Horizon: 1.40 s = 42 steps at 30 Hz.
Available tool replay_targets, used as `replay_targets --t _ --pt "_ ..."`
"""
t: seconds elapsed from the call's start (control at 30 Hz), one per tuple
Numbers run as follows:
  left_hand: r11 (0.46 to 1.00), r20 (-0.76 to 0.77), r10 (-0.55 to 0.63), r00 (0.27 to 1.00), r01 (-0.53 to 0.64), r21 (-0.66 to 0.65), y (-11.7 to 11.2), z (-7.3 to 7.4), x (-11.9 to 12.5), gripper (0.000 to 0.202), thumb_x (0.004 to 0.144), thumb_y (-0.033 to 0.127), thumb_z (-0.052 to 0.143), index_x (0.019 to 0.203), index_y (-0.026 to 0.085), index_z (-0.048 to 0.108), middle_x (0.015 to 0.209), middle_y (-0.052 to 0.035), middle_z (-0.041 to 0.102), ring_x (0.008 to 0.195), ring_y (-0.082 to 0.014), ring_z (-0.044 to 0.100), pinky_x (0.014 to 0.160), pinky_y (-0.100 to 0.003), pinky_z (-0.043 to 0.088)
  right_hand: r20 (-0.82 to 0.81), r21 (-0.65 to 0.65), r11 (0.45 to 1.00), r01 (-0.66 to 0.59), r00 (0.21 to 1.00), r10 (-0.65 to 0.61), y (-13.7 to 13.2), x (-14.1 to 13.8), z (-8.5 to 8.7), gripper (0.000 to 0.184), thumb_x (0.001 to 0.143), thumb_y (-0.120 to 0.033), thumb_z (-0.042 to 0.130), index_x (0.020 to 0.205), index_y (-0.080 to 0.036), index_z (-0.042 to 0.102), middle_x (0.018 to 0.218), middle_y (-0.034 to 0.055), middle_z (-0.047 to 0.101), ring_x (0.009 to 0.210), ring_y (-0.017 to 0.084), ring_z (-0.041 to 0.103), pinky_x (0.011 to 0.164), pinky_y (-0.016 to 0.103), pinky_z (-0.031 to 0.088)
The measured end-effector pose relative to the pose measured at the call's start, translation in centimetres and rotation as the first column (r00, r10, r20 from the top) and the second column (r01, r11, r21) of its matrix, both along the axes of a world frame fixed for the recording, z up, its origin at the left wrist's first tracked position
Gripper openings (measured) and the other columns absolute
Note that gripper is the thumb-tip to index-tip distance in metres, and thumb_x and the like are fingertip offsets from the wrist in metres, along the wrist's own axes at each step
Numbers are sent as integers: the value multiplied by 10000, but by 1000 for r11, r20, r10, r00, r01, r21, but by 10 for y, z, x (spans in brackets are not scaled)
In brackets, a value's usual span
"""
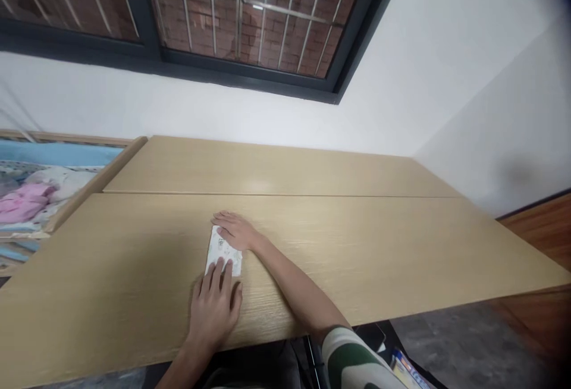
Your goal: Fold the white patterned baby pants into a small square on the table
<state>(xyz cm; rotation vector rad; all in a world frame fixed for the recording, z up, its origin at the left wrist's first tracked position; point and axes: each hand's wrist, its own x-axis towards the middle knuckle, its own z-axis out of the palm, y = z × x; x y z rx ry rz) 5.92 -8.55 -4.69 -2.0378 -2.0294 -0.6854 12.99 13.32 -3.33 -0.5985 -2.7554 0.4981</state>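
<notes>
A flat white rectangular piece (225, 250) with small dark printing lies on the light wooden tabletop (379, 240); its exact kind cannot be made out. My left hand (214, 303) rests palm down at its near edge, fingertips on the white surface and thumb out to the side. Across the far edge lies my right hand (235, 229), also palm down, fingers stretched out to the left and covering part of that end. Both hands are open, and neither is wrapped around anything.
At the left stands a wooden-railed crib (98, 184) with pink cloth (25, 201) inside. A seam runs across the tabletop. Behind it are a white wall (276, 118) and a dark-framed window (250, 77). Below the front edge at right lies a colourful packet (408, 370).
</notes>
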Motion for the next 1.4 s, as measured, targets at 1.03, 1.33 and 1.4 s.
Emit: replay_targets --t 1.03,1.33,1.4 --pt "969 296 169 940 -103 -225 -46 3 -94 315 989 436 407 1109 196 574 1063 -130 679 998 -299 653 851 -406 497 -227 -306 818 487 798 -559 -190 -4 13 227 937 -309 607 1127 -187 579 1060 104 637 1051 263 578 952 418 479" --pt "999 367 -11 930 -6 46 -125 0 -126 304 997 448 433 1086 201 586 1014 -97 634 968 -268 625 819 -378 533 -384 -519 821 239 792 -474 -286 3 4 312 918 -326 651 1182 -202 540 1126 91 664 1049 230 642 930 374 512" --pt "994 392 -57 918 17 104 -145 -4 -126 254 986 404 468 1092 208 592 1030 -98 623 980 -258 626 845 -376 543 -378 -531 824 195 816 -437 -296 8 0 300 903 -318 672 1151 -199 552 1084 71 675 975 211 653 892 351 516"
